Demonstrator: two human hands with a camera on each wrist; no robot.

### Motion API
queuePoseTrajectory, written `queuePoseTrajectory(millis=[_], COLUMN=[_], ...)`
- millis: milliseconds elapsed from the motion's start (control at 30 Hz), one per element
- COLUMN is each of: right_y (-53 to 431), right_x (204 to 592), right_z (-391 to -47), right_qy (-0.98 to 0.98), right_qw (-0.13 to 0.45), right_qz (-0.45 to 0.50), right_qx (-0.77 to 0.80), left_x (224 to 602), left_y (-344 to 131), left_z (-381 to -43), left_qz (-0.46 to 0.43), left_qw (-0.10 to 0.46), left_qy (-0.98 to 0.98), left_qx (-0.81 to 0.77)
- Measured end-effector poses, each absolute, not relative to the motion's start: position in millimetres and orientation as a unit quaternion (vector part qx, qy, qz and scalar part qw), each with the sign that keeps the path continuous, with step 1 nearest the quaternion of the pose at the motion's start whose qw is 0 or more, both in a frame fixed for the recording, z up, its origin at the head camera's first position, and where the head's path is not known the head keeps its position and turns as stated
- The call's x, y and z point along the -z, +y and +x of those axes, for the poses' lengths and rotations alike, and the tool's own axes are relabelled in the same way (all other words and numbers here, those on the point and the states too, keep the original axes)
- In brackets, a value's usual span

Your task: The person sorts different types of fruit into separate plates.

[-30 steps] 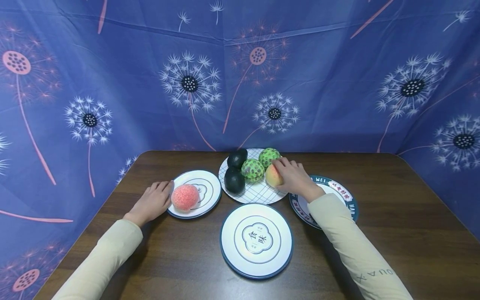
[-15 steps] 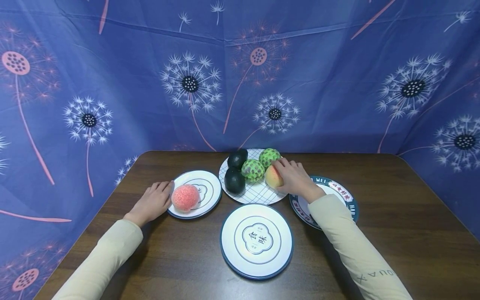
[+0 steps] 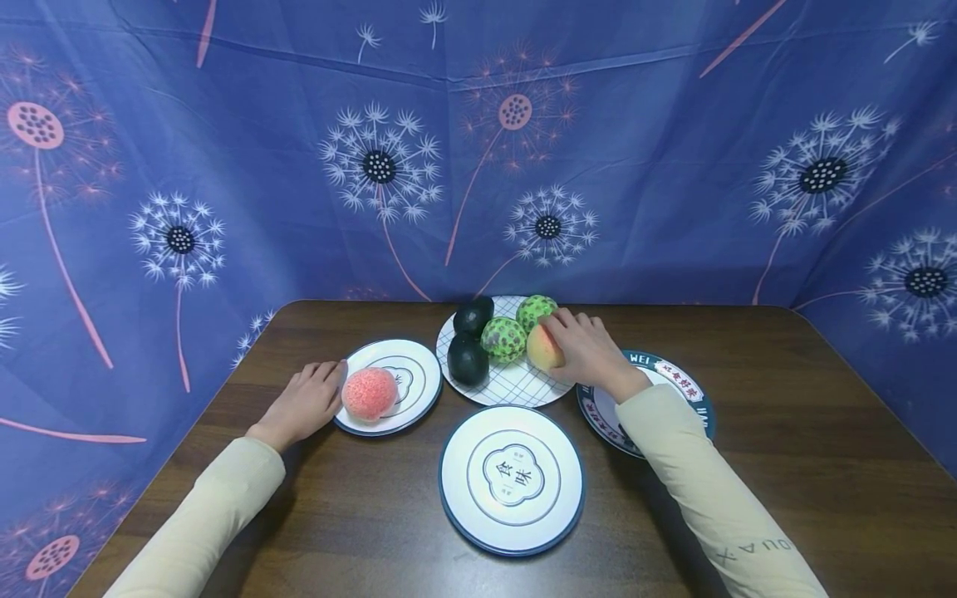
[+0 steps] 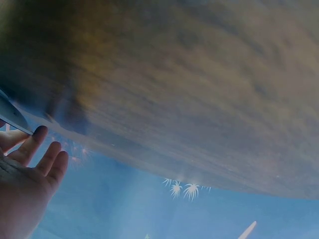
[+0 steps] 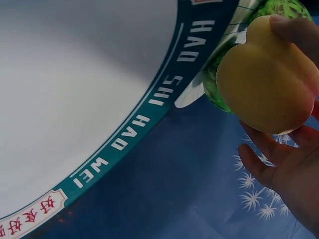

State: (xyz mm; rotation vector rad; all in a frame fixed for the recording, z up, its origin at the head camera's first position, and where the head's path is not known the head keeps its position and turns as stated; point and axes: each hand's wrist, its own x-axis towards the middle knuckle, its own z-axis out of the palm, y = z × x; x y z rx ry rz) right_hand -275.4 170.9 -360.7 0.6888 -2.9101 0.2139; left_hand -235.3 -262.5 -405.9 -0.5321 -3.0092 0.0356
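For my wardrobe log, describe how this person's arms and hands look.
The left sleeve and right sleeve are long, plain-cuffed and pale cream. Dark lettering marks the right one. The left hand and right hand are ungloved.

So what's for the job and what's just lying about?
Seemingly for the job:
right hand, holding peach
left hand, touching left plate
checked plate

Probably just lying about:
pink ball
green balls
dark ovals
front plate
green-rimmed plate

Yellow-red peach [image 3: 543,347], held, at gridded plate [image 3: 513,387]; blue-rimmed plate [image 3: 420,384] under pink ball [image 3: 370,394].
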Motion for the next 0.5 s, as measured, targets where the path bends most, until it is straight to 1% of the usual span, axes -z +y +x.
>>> queuePoseTrajectory(millis=[500], right_y=[165], right_x=[343], right_z=[-272], right_qy=[-0.957], right_qw=[0.112], right_qz=[0.255], right_qx=[-0.075], left_x=[405], left_y=[-263], left_z=[-235], left_qz=[-0.178], left_qw=[0.049], left_qy=[-0.983], left_qx=[-0.013])
